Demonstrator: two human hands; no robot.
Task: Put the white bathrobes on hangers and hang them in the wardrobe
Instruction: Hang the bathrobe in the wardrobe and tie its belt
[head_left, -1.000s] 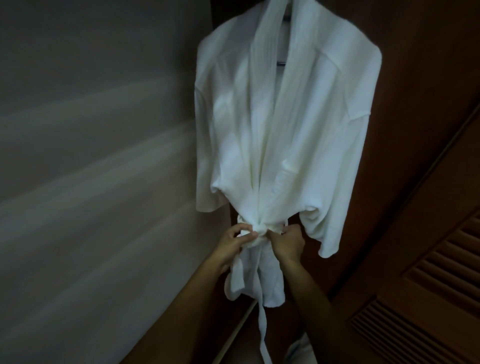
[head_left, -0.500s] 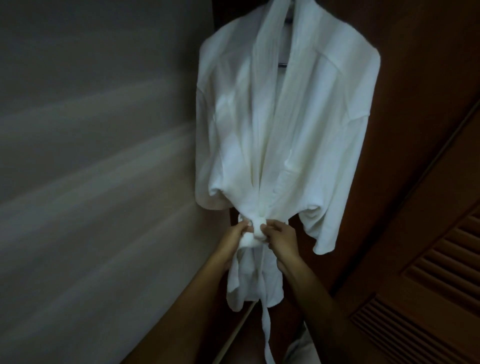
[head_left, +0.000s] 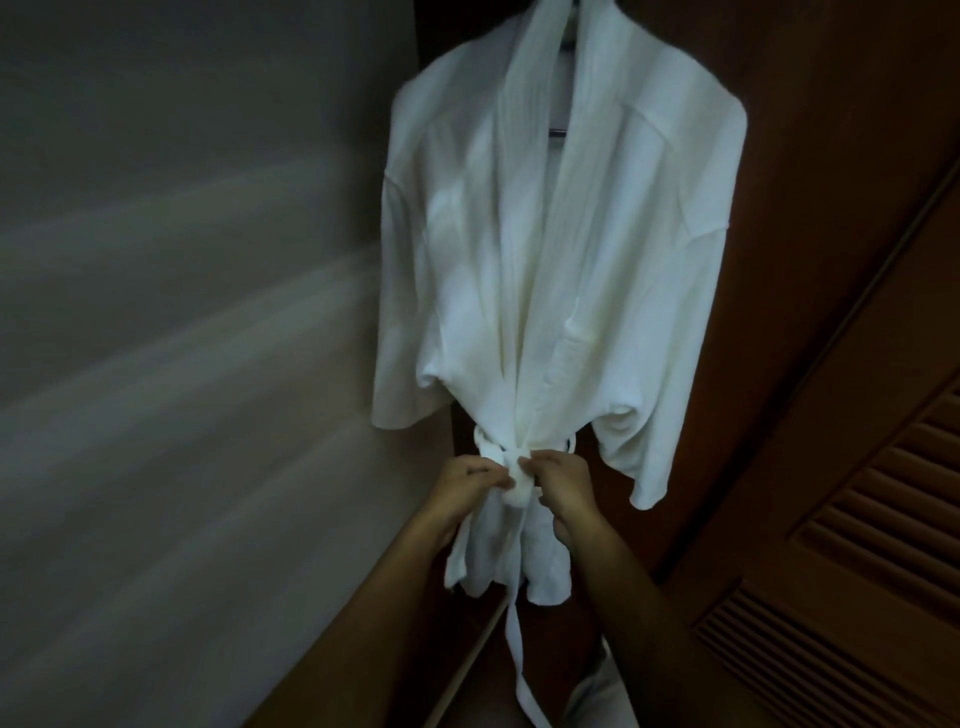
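Hanging against the dark brown wooden wardrobe (head_left: 810, 218), the white cotton bathrobe (head_left: 550, 270) is being held at its knotted white belt (head_left: 514, 480); left hand (head_left: 460, 486) and right hand (head_left: 563, 491) fingers are pinching the knot.

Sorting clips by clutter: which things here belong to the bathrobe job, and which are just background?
In the job:
white bathrobe, on a hanger
belt knot
left hand and right hand, both gripping the knot

Background:
grey wall
louvred wardrobe door
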